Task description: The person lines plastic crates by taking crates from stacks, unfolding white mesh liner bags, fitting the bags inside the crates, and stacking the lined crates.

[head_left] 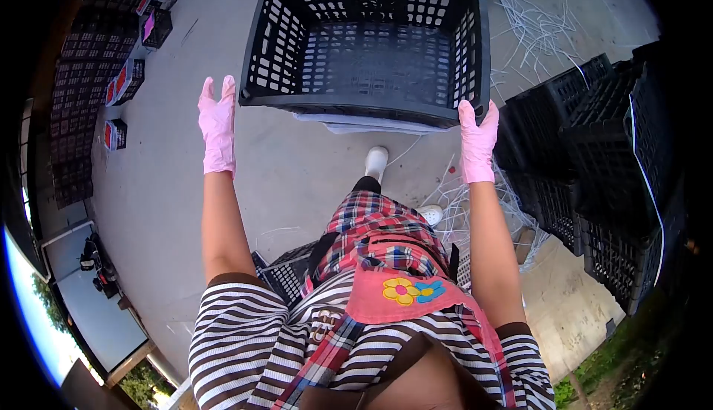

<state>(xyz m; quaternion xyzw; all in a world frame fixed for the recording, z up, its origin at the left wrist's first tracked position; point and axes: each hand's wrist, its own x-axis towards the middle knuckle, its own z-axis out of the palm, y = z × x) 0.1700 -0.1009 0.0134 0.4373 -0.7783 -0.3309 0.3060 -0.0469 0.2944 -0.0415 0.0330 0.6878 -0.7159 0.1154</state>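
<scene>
A black plastic crate with slotted walls stands in front of me, its open top towards me. Just off its near left corner is my left hand, in a pink glove, fingers apart and holding nothing. My right hand, gloved the same way, is at the near right corner with thumb and fingers spread. Whether it touches the rim I cannot tell. Under the crate's near side a pale, flat, sheet-like thing sticks out; most of it is hidden.
Black crates are stacked on my right. White strips lie loose on the floor, some around my right side. Stacked crates line the far left, with several smaller boxes beside them. Another crate is by my legs.
</scene>
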